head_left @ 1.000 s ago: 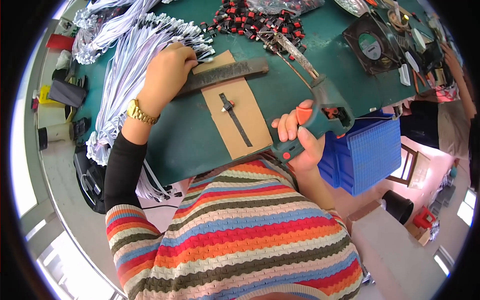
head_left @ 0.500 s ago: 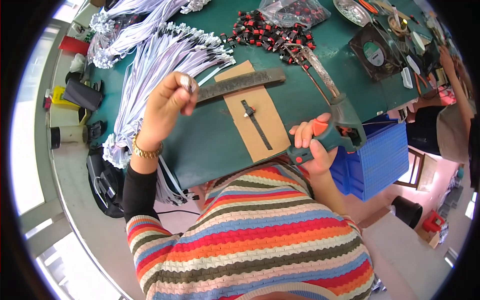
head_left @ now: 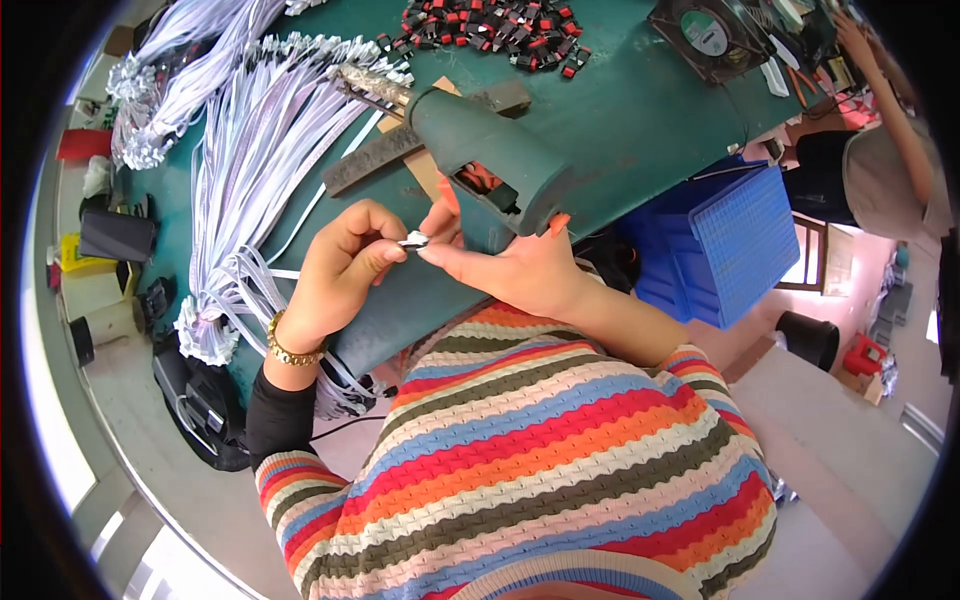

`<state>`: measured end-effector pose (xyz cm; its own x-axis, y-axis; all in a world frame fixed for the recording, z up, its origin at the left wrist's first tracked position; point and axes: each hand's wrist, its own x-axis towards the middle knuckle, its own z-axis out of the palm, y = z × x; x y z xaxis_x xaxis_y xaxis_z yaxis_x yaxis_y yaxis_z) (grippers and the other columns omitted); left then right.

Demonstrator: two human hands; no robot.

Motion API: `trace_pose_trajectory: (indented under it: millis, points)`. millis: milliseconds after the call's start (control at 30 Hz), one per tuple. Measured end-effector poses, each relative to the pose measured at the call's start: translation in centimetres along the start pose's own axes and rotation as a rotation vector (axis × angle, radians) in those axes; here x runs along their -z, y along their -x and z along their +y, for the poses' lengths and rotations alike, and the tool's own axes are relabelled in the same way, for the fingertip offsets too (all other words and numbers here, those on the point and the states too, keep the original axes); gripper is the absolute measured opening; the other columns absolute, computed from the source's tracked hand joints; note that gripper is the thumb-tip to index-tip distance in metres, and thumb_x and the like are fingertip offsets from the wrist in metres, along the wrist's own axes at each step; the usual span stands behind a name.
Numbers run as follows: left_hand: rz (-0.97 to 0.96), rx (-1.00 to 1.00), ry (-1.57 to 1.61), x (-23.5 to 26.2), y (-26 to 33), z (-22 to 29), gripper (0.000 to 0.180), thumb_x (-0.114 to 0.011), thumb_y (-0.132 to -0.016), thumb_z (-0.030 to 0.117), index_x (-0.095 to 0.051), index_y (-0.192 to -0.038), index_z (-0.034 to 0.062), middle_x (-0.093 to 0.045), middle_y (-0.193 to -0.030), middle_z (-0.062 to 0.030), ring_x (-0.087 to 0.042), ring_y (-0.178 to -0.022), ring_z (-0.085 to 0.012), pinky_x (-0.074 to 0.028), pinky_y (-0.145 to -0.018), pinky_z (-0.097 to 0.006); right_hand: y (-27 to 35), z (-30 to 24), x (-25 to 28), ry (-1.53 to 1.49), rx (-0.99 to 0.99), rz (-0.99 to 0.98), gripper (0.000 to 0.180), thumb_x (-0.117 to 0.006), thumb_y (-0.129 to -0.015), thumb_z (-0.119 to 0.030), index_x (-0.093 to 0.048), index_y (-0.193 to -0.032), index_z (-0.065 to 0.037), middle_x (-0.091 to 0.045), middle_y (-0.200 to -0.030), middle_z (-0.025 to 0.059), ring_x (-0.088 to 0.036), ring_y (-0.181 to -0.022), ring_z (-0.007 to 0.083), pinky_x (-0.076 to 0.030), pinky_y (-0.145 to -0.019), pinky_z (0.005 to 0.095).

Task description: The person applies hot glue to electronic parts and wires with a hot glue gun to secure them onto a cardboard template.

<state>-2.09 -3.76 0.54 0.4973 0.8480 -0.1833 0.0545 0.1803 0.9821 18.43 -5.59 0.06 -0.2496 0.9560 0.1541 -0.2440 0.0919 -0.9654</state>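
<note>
Fingers [head_left: 385, 250] of our left hand [head_left: 340, 275] pinch a small silver connector [head_left: 414, 240] at the end of a flat white ribbon cable, and the fingertips of our right hand [head_left: 510, 270] close on it from the other side. We hold it just off the desk's near edge. Our right hand also cradles a dark green hand tool [head_left: 480, 150] with orange grips, tilted above the green desk [head_left: 640, 110]. Bundled white ribbon cables [head_left: 250, 170] fan across the left side; small red-and-black parts [head_left: 490, 25] lie at the far edge.
</note>
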Motion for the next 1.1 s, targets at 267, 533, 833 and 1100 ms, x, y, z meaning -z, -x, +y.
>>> trace_pose_trajectory:
  millis: [267,533,833,1100]
  points:
    - [-0.083,0.08,-0.102,0.0,0.4,-0.2,0.007,-0.055,-0.087,0.003,-0.048,-0.089,0.0021,-0.049,-0.086,-0.0022,-0.046,-0.07,-0.0074,-0.041,-0.064,-0.02,0.5,0.7,-0.4,0.046,0.017,0.023,0.046,-0.06,-0.077,0.011,-0.043,-0.119,0.002,-0.061,-0.077,0.0095,-0.06,-0.07,0.0136,-0.049,-0.064,0.0263]
    - [-0.106,-0.351,-0.577,-1.4,-0.9,2.5,0.013,-0.065,-0.078,0.003,-0.056,-0.087,0.0037,-0.055,-0.078,-0.0064,-0.056,-0.068,-0.0185,-0.045,-0.059,-0.028,0.7,-0.1,0.8,0.186,0.055,-0.03,0.047,-0.061,-0.077,0.011,-0.043,-0.12,0.003,-0.062,-0.079,0.0108,-0.061,-0.073,0.0152,-0.05,-0.068,0.026]
    - [0.098,-0.351,-0.822,-3.0,-2.6,3.9,0.01,-0.061,-0.075,-0.001,-0.056,-0.083,0.0013,-0.05,-0.077,-0.0108,-0.052,-0.065,-0.0292,-0.042,-0.058,-0.034,1.0,-0.9,2.0,0.024,-0.015,0.174,0.045,-0.062,-0.08,0.004,-0.044,-0.121,0.001,-0.061,-0.082,0.01,-0.06,-0.072,0.0144,-0.048,-0.065,0.0254]
    - [0.325,-0.116,-0.53,-3.7,-2.7,0.0,0.007,-0.063,-0.079,0.004,-0.059,-0.079,-0.0019,-0.05,-0.071,-0.0057,-0.048,-0.057,-0.0121,-0.039,-0.053,-0.026,5.4,-0.3,4.2,0.015,-0.081,0.161,0.046,-0.06,-0.083,-0.004,-0.04,-0.123,-0.001,-0.056,-0.077,0.0086,-0.055,-0.064,0.0133,-0.045,-0.058,0.0263]
